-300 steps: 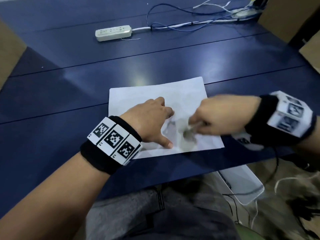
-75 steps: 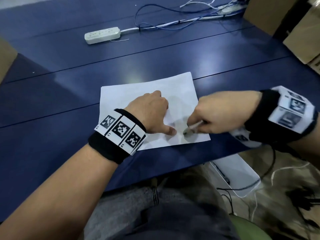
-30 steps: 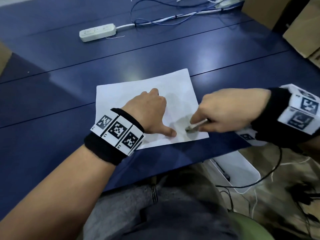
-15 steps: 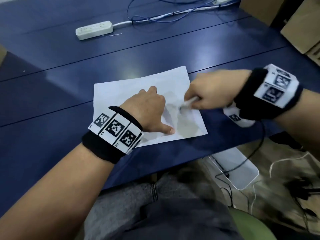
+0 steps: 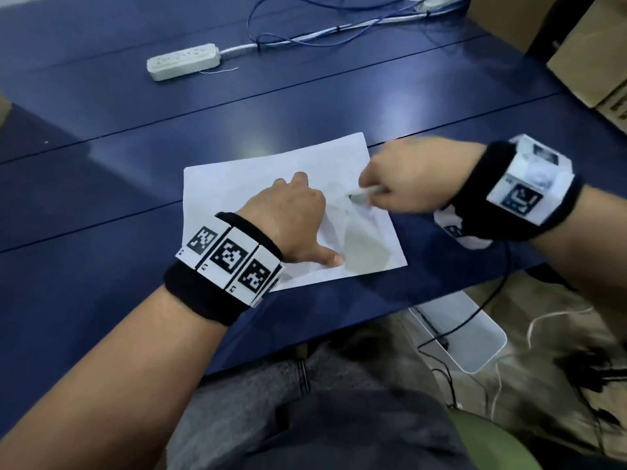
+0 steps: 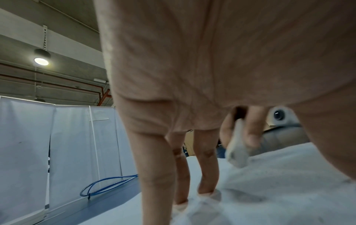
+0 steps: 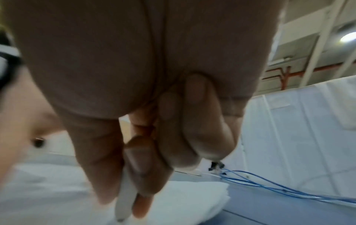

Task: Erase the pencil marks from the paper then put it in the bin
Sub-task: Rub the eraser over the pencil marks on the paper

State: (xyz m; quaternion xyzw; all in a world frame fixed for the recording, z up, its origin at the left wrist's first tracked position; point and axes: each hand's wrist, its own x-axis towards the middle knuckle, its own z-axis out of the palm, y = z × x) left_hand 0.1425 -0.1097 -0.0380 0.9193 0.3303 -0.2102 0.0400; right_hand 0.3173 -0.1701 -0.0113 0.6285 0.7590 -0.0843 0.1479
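paper (image 5: pixel 271 184) lies flat on the blue table (image 5: pixel 101 205), centre of the head frame, near the table's lower edge. Long axis runs upper left to lower right. It's wrinkled on the right half; a grey smudged patch sits lower right. Can't make out individual pencil marks at this resolution.

eraser (image 5: pixel 364 195): small flat whitish slab, its worn tip down at the sheet in the upper-right part, just right of the left hand's knuckles. Right hand is the nearer one to that working spot; it comes in from frame right.

right hand (image 5: pixel 407 184): fingers curled, thumb and forefinger pinching the eraser (right wrist view confirms (image 7: pixel 123 196)); blurred, so likely mid-stroke.

left hand (image 5: pixel 288 218): spread on the sheet's centre, fingertips (image 6: pixel 207 193) and thumb pressing down, holding nothing. Acts as the clamp.

bin (image 5: pixel 471 337): white container on the floor, lower right of the frame, under the table edge, on the right hand's side. Cables run over it.

Judgement: erasing step is in hand, binning not yet begun.
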